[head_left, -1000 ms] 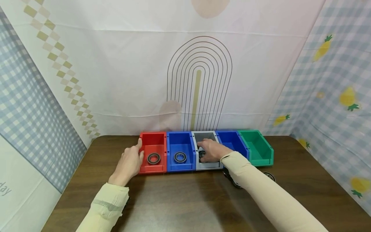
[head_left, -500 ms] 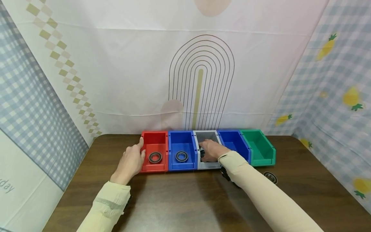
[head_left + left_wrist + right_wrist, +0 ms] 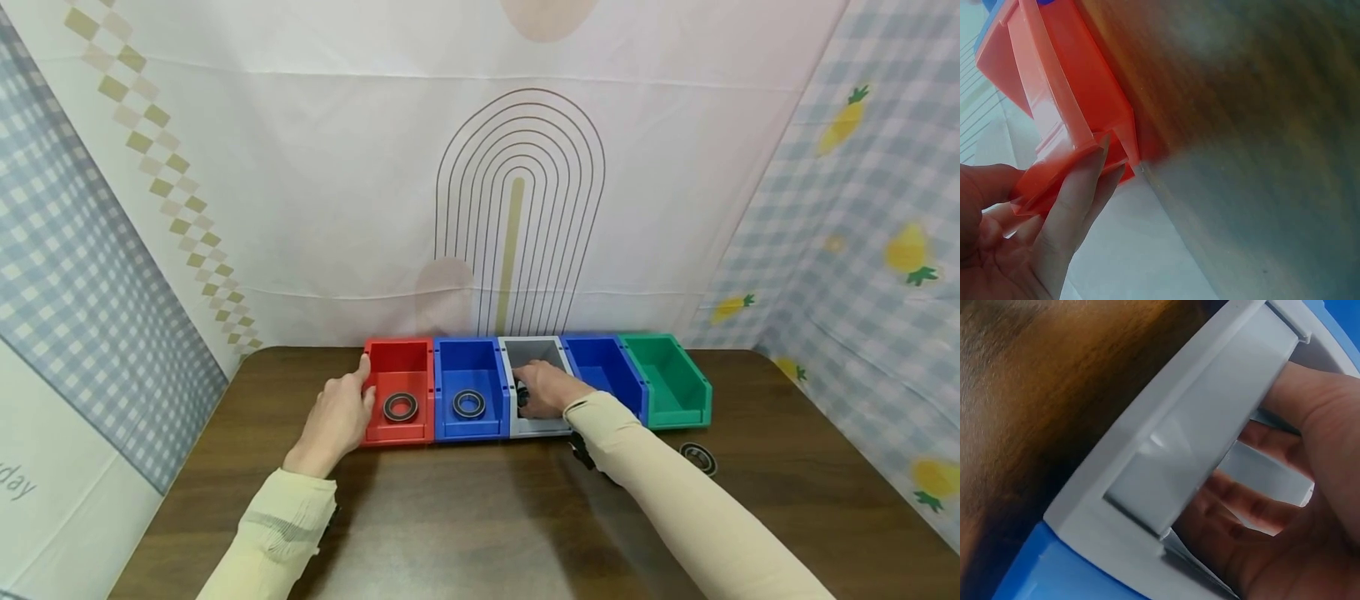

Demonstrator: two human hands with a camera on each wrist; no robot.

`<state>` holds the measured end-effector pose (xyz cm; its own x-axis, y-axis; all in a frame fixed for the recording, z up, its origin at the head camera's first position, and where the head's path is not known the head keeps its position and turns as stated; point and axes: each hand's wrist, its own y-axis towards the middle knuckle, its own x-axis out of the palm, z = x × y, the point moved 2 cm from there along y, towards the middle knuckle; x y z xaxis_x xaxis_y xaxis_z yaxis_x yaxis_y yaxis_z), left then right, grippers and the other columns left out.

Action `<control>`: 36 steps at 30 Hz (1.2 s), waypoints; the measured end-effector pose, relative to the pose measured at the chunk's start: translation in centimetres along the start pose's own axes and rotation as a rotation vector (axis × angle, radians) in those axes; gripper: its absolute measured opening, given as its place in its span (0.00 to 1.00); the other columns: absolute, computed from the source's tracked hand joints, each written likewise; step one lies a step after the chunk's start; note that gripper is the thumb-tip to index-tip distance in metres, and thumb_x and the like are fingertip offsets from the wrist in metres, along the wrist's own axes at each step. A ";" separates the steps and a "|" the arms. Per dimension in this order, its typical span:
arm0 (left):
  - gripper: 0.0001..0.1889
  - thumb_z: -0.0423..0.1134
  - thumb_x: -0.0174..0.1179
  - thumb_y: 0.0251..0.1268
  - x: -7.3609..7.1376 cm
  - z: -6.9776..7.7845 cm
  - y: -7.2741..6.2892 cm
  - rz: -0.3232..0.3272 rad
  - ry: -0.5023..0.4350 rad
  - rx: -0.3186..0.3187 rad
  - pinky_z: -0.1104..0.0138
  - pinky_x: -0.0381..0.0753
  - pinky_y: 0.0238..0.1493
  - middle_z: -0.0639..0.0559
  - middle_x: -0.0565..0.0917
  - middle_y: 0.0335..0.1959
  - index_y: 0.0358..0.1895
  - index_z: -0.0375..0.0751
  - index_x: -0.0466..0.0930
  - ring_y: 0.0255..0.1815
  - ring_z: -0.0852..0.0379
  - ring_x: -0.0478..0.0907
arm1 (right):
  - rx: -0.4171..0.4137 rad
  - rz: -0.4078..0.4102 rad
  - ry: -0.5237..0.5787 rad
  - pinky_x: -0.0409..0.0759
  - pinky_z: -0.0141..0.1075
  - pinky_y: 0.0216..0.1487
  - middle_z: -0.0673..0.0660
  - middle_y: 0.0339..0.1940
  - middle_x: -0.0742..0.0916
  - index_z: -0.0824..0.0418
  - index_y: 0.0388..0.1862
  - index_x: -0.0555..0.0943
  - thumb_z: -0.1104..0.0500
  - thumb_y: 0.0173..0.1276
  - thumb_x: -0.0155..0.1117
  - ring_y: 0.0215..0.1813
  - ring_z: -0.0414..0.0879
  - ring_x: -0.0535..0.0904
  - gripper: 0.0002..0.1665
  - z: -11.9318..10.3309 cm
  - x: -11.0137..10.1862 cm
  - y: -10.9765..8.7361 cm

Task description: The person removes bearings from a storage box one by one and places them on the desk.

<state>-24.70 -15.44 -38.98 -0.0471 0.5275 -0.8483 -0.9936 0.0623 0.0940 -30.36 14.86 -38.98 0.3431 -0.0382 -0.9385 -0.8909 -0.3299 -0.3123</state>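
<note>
In the head view my left hand (image 3: 337,421) is at the left side of the red bin (image 3: 399,354). The left wrist view shows its thumb (image 3: 997,182) and fingers (image 3: 1077,194) on opposite faces of the bin's side wall, gripping it. My right hand (image 3: 551,390) reaches down into the grey bin (image 3: 540,428). A dark bearing (image 3: 522,395) shows between its thumb and fingers, partly hidden by the hand. In the right wrist view, the bin's front wall (image 3: 1210,419) hides the fingertips. One bearing (image 3: 401,407) lies in the red bin, another (image 3: 468,404) in the left blue bin (image 3: 471,353).
Right of the grey bin stand another blue bin (image 3: 603,367) and a green bin (image 3: 667,379), all in one row on the wooden table (image 3: 450,517). A bearing (image 3: 698,458) lies in front of the green bin. A patterned cloth (image 3: 337,208) hangs behind.
The right hand has shifted slightly over the bearing in the grey bin, covering more of it. The left hand stays at the red bin. The head view has moved a little.
</note>
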 end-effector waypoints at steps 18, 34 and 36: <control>0.31 0.36 0.53 0.76 -0.1 0.0 0.0 0.011 0.020 0.010 0.43 0.82 0.49 0.26 0.78 0.63 0.78 0.34 0.59 0.49 0.33 0.84 | -0.066 0.013 -0.030 0.74 0.49 0.71 0.64 0.72 0.77 0.65 0.75 0.70 0.64 0.64 0.70 0.73 0.58 0.74 0.40 0.1 -0.3 -0.3; 0.31 0.35 0.53 0.76 0.0 -0.1 0.0 0.003 -0.001 0.010 0.47 0.81 0.45 0.27 0.81 0.58 0.79 0.33 0.58 0.45 0.39 0.81 | -0.072 -0.014 -0.079 0.74 0.49 0.72 0.63 0.74 0.76 0.62 0.76 0.70 0.61 0.66 0.69 0.75 0.57 0.71 0.39 -0.1 -1.5 -0.9; 0.31 0.35 0.53 0.76 0.0 -0.1 0.0 0.003 -0.002 0.011 0.49 0.80 0.42 0.27 0.80 0.59 0.78 0.32 0.59 0.42 0.40 0.81 | -0.088 -0.011 -0.085 0.74 0.49 0.71 0.64 0.72 0.77 0.62 0.75 0.70 0.61 0.66 0.69 0.74 0.57 0.72 0.39 -0.1 -1.8 -1.1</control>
<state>-24.69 -15.49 -39.02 -0.0502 0.5292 -0.8470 -0.9923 0.0697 0.1024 -29.94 15.25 -36.96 0.3228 0.0448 -0.9454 -0.8565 -0.4112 -0.3119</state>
